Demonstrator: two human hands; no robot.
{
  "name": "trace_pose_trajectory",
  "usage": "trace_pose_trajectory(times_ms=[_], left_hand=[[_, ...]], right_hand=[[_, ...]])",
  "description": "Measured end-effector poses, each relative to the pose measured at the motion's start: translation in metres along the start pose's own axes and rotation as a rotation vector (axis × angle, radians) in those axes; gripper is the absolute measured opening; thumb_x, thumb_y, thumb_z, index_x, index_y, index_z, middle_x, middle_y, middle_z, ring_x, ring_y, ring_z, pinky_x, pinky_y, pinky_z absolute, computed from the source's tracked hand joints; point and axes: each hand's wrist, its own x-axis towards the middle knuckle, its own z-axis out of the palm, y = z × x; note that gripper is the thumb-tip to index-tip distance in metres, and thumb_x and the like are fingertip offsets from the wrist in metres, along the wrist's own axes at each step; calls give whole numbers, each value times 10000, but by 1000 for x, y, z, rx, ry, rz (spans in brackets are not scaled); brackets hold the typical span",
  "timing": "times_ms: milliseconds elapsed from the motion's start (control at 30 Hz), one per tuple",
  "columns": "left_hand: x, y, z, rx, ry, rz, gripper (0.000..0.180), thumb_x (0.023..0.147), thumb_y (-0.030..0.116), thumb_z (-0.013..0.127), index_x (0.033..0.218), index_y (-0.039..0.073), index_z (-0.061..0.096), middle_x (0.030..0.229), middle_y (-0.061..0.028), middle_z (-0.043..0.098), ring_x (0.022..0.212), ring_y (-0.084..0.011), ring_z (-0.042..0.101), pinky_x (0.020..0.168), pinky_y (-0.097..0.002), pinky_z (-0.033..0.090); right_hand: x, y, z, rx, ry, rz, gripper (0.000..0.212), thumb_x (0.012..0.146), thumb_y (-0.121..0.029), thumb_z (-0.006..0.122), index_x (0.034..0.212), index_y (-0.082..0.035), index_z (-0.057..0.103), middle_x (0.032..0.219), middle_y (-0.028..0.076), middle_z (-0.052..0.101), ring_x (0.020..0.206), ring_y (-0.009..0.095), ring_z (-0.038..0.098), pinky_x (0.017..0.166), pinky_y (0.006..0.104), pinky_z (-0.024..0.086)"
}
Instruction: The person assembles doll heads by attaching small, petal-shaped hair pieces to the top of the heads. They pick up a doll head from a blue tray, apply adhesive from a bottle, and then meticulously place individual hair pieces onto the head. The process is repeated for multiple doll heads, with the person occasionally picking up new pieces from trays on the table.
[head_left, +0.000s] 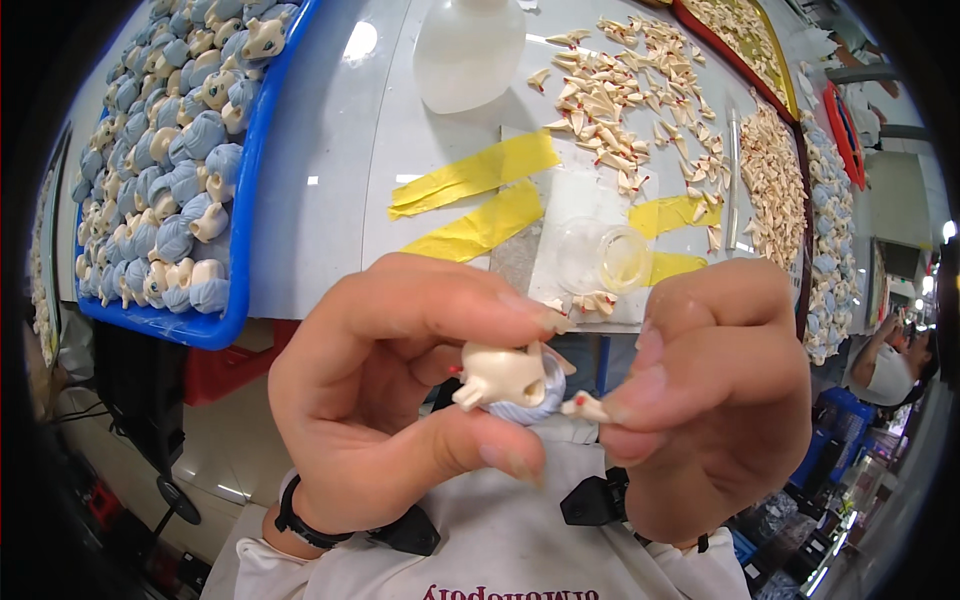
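My left hand (400,370) is closed around a small cream toy figure (505,375) with light-blue moulded hair, held between thumb and fingers just past the table's front edge. A round hole shows in the figure's side, and a red spot sits at its left end. My right hand (705,390) pinches a small cream toy limb (583,405) with a red end. The limb's red end points toward the figure, close by its blue part; I cannot tell whether they touch. Part of the limb is hidden by my fingertips.
At the left, a blue tray (240,240) holds many blue-haired figures. Loose cream limbs (600,100) lie across the table beyond my hands. Near them stand a translucent bottle (470,55) and a small clear jar (620,258), with yellow tape strips (475,180). More filled trays line the right side.
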Motion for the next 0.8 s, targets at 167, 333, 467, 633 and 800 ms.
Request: trace_pose_trajectory(times_ms=[167,333,467,633,800], left_hand=[[-5,0,-10,35,-90,50,482,700,301,760,972,8,490,909,-105,546,760,-123,535,701,-227,441],[-9,-1,-14,123,-87,91,506,667,305,778,970,-6,518,894,-96,553,765,-120,536,705,-230,446],[-10,-1,-7,152,0,93,534,655,342,766,976,-11,525,906,-100,549,790,-138,543,703,-232,439],[-1,-2,-14,503,-97,374,535,670,379,741,965,-16,534,891,-116,547,823,-193,536,693,-262,418],[1,1,11,948,-177,673,354,676,171,752,972,81,581,921,-77,594,800,-224,543,681,-317,463]], right_hand=[[-1,-4,9,-156,68,-20,235,608,7,686,792,-98,585,715,49,465,591,114,418,516,229,330],[-5,-2,4,-217,37,-43,251,589,-30,723,793,-106,600,703,38,486,593,130,441,525,237,348],[-8,-3,1,-215,11,-15,300,606,-138,771,848,-90,600,754,60,501,626,137,455,556,246,366],[-17,-1,-13,-43,53,76,556,613,-277,800,1017,-14,524,899,88,528,770,140,504,668,258,408],[-18,-12,-9,429,-66,561,555,681,-30,735,1153,38,450,994,85,568,891,135,566,781,259,457]])
